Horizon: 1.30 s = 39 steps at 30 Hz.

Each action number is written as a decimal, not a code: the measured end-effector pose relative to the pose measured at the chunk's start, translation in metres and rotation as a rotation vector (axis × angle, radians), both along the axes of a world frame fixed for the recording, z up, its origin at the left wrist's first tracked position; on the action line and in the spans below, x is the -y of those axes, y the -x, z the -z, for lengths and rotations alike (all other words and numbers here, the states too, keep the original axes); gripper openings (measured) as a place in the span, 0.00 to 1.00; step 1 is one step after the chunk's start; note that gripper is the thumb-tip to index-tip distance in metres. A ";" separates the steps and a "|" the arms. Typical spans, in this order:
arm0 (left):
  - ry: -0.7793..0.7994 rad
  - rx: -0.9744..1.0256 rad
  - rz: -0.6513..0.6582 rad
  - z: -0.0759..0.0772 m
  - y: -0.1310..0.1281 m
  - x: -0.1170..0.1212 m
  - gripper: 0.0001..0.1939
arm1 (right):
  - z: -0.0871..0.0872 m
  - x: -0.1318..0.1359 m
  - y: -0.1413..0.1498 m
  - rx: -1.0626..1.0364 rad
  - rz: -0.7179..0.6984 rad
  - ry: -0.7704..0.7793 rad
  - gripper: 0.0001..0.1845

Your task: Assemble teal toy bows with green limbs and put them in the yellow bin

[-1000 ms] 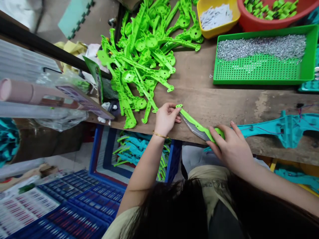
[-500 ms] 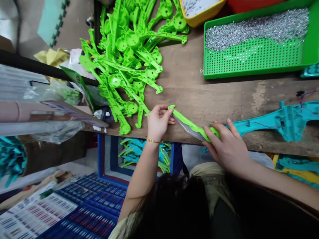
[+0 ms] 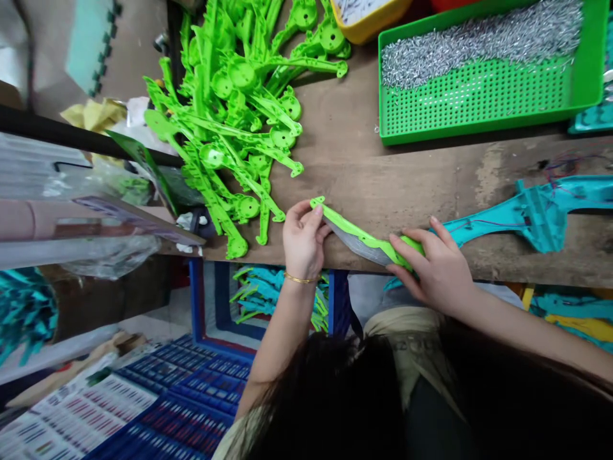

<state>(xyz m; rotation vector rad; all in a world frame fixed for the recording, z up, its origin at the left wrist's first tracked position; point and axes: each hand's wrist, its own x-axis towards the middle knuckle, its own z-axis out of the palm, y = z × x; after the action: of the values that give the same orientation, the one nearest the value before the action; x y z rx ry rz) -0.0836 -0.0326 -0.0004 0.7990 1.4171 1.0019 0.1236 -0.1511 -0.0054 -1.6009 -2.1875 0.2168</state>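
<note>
We have the green piece (image 3: 354, 229) slung between our hands at the centre of the frame, sloping down to the right, with a grey strip (image 3: 358, 245) along its lower side. Our left hand (image 3: 302, 239) pinches its upper-left end between thumb and fingers; our right hand (image 3: 433, 268) grips the lower-right end, partly hiding it. We cannot tell whether the piece rests on the table (image 3: 359, 144) or is held just above its near edge. A teal frame (image 3: 541, 220) lies beyond the right fingertips, reaching the right edge of the frame. On the brown tabletop we see a tangled green pile (image 3: 239, 80) at upper left, and a green tray (image 3: 479, 105) of metal pins (image 3: 479, 48) at upper right, beside a yellow bin (image 3: 373, 27). Below the table, a blue crate (image 3: 340, 300) holds teal and green parts (image 3: 265, 287), and blue racks (image 3: 191, 390) fill the lower left.
</note>
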 end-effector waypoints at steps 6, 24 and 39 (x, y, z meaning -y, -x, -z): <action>0.120 0.155 0.157 -0.007 -0.030 0.050 0.30 | -0.018 -0.009 -0.001 0.072 -0.035 0.044 0.24; 0.072 0.110 0.176 -0.032 -0.021 0.047 0.25 | -0.022 -0.060 0.008 0.100 -0.277 0.295 0.29; -0.310 -0.068 -0.013 -0.053 0.002 0.013 0.12 | -0.059 -0.099 0.050 -0.574 -0.179 0.674 0.18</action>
<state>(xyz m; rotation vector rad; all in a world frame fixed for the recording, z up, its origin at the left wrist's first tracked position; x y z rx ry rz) -0.0855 -0.0455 0.0528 1.0595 1.3428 1.2330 0.0733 -0.0525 0.0532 -1.3787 -1.8720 1.3994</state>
